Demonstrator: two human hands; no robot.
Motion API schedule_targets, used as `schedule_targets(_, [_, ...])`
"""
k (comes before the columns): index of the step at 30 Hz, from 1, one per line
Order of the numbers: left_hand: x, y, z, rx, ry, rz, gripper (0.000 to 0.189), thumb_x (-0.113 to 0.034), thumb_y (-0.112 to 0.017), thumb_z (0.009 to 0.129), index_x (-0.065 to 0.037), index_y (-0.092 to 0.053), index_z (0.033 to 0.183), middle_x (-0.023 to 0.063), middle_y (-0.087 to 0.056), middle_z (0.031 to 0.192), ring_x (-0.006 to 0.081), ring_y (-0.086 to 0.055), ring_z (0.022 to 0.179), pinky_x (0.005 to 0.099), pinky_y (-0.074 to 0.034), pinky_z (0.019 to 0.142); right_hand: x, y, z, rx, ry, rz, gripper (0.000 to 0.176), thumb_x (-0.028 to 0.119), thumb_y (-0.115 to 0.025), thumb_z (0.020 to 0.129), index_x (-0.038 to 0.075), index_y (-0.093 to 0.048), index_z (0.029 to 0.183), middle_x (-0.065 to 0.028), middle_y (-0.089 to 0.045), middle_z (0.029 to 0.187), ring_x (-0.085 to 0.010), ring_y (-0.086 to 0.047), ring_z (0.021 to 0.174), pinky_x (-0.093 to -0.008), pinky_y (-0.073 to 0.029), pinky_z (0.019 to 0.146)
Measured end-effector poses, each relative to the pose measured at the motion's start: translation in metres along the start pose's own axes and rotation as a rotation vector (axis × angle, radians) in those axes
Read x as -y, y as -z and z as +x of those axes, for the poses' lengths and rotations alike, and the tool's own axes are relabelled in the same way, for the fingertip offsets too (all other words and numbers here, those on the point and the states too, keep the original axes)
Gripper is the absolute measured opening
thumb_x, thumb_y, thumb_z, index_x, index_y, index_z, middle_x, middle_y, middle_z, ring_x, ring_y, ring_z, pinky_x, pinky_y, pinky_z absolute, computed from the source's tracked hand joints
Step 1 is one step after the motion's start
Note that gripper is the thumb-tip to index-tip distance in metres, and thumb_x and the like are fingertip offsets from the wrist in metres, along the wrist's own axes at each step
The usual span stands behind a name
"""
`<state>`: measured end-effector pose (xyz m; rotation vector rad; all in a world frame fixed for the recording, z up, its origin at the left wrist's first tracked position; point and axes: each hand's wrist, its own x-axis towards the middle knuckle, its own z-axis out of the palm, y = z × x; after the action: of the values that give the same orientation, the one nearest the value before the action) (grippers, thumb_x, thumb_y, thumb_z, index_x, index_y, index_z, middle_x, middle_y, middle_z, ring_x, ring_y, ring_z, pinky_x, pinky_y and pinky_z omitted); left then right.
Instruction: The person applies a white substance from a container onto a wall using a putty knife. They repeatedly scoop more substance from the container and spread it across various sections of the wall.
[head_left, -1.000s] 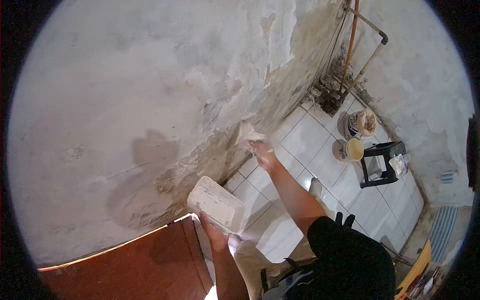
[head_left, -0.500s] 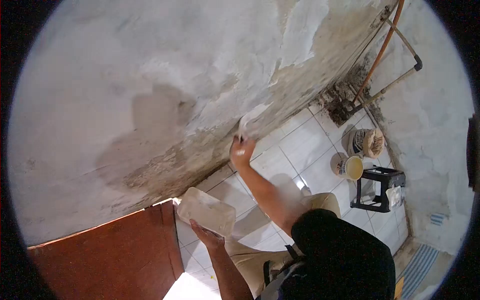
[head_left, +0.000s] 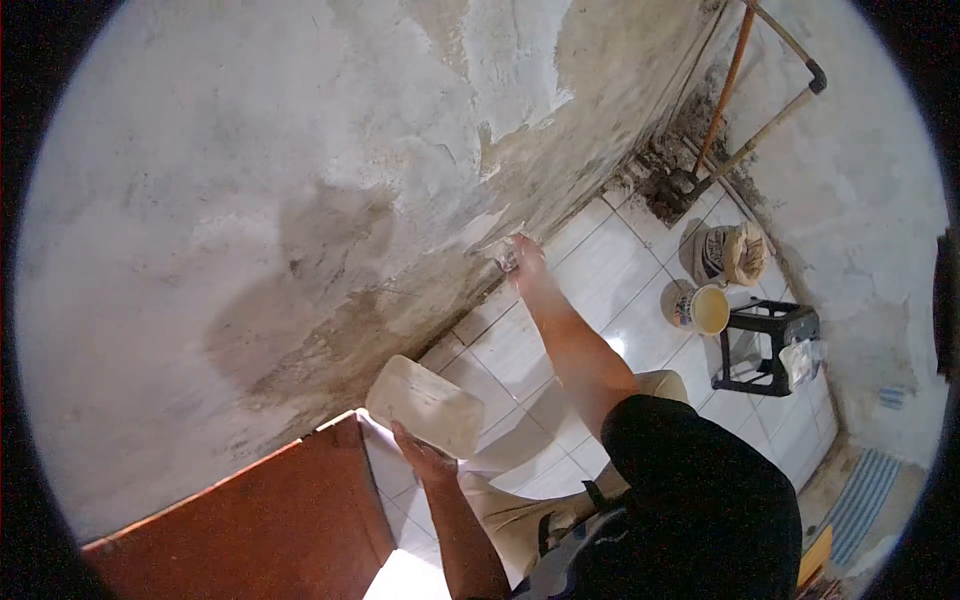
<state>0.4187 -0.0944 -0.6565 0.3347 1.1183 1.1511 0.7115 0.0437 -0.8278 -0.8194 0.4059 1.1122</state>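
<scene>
A black plastic stool stands on a white tiled floor. A crumpled white bag rests against the stool's right side. Just left of the stool sits a pail with a pale yellow inside. Just beyond the pail is an open sack. Farther beyond the stool, an orange pipe and a grey pipe rise from the floor. A striped mat lies on the stool's near side, and a reddish-brown door is well to its left.

The right hand sets a putty knife against the wall just above the floor. The left hand holds a tub nearer the person, just right of the door. Farther right, a bucket stands just beside a stool, with a sack behind it and pipes rising in the corner beyond.
</scene>
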Motion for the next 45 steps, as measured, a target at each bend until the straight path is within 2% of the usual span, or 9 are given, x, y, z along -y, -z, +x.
schedule_targets(14, [-0.095,0.087,0.006,0.287,0.091,-0.089,0.069,-0.05,-0.045,0.093,-0.007,-0.027,0.143,0.0138,-0.036,0.143,0.0327,-0.038,0.13,0.0468,-0.03,0.11,-0.052,-0.086,-0.117,-0.066,0.399,-0.453,0.008,0.014,-0.066,0.081,0.008,-0.062,0.079,-0.0006,-0.054,0.068,-0.0119,-0.047,0.059,-0.0307,-0.035,0.053])
schedule_targets(18, [-0.124,0.111,0.008,0.343,0.082,-0.009,0.076,-0.06,-0.048,0.088,-0.012,-0.028,0.144,0.0127,-0.034,0.146,0.0359,-0.036,0.13,0.0553,-0.031,0.108,-0.09,-0.107,-0.165,-0.018,0.815,-0.759,0.016,0.014,-0.061,0.085,-0.001,-0.064,0.087,-0.0021,-0.057,0.067,-0.0156,-0.052,0.063,-0.0341,-0.041,0.059])
schedule_targets(20, [-0.148,0.098,-0.011,0.316,0.042,0.026,0.076,-0.06,-0.048,0.088,-0.013,-0.028,0.144,0.0124,-0.034,0.146,0.0361,-0.036,0.131,0.0547,-0.031,0.108,-0.09,-0.11,-0.194,0.093,0.858,-1.445,0.019,0.017,-0.061,0.086,0.004,-0.066,0.097,-0.0061,-0.061,0.073,-0.0202,-0.056,0.069,-0.0368,-0.045,0.063])
schedule_targets(24, [-0.166,0.101,-0.029,0.213,-0.135,-0.067,0.073,-0.053,-0.049,0.091,-0.007,-0.028,0.143,0.0147,-0.033,0.145,0.0329,-0.036,0.131,0.0506,-0.032,0.108,-0.096,-0.113,-0.199,0.216,0.852,-0.917,0.021,0.028,-0.06,0.088,0.013,-0.068,0.101,-0.0136,-0.066,0.086,-0.0251,-0.06,0.077,-0.0409,-0.046,0.068])
schedule_targets(30, [-0.204,0.101,-0.06,0.17,-0.317,-0.127,0.078,-0.059,-0.049,0.087,-0.011,-0.027,0.144,0.0137,-0.034,0.144,0.0349,-0.035,0.131,0.052,-0.034,0.106,-0.083,-0.184,-0.267,-0.161,0.714,-1.196,0.034,0.025,-0.059,0.085,-0.004,-0.064,0.103,-0.0191,-0.066,0.093,-0.0332,-0.062,0.086,-0.0419,-0.048,0.074])
schedule_targets(33, [-0.199,0.112,-0.077,0.085,-0.387,-0.165,0.081,-0.062,-0.049,0.085,-0.013,-0.026,0.145,0.0131,-0.034,0.143,0.0361,-0.034,0.131,0.0528,-0.034,0.105,-0.136,-0.171,-0.253,0.063,1.268,-1.51,0.043,0.015,-0.061,0.072,0.004,-0.061,0.114,-0.0204,-0.062,0.107,-0.0357,-0.059,0.099,-0.044,-0.047,0.083])
schedule_targets(37, [-0.184,0.123,-0.096,0.024,-0.405,-0.193,0.08,-0.062,-0.047,0.086,-0.013,-0.026,0.145,0.0122,-0.032,0.144,0.0353,-0.034,0.13,0.0522,-0.034,0.105,-0.171,-0.091,-0.201,0.288,1.37,-1.545,0.039,0.018,-0.061,0.074,0.003,-0.063,0.11,-0.0208,-0.064,0.097,-0.0373,-0.061,0.091,-0.0457,-0.048,0.076])
schedule_targets(40, [-0.178,0.137,-0.102,-0.02,-0.384,-0.195,0.08,-0.062,-0.046,0.086,-0.013,-0.025,0.145,0.0119,-0.03,0.145,0.0348,-0.034,0.131,0.0509,-0.034,0.105,-0.161,-0.048,-0.18,0.445,1.046,-1.955,0.035,0.021,-0.06,0.077,0.001,-0.064,0.106,-0.022,-0.065,0.082,-0.0399,-0.062,0.079,-0.0485,-0.048,0.068])
schedule_targets(45, [-0.183,0.122,-0.112,-0.074,-0.515,-0.117,0.08,-0.063,-0.044,0.087,-0.013,-0.024,0.146,0.0115,-0.032,0.145,0.034,-0.036,0.13,0.0501,-0.035,0.104,-0.07,-0.109,-0.24,0.149,1.227,-1.385,0.029,0.02,-0.056,0.086,-0.004,-0.062,0.102,-0.0262,-0.06,0.074,-0.0416,-0.06,0.072,-0.05,-0.045,0.065])
